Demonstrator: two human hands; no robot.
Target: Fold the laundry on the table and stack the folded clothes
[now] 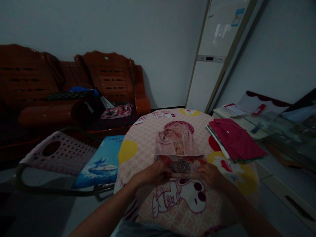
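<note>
The left hand (156,171) and right hand (211,175), apart, gripped the pink top's (179,143) edge at its eight and four o'clock; it lay on the table (138,131); folded clothes (237,138) sat at three.

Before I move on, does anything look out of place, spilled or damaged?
Nothing looks spilled or damaged. Slightly untidy: the magenta-topped stack seems to overhang the right edge of the table, and a floral cloth lies rumpled on the wooden sofa.
</note>
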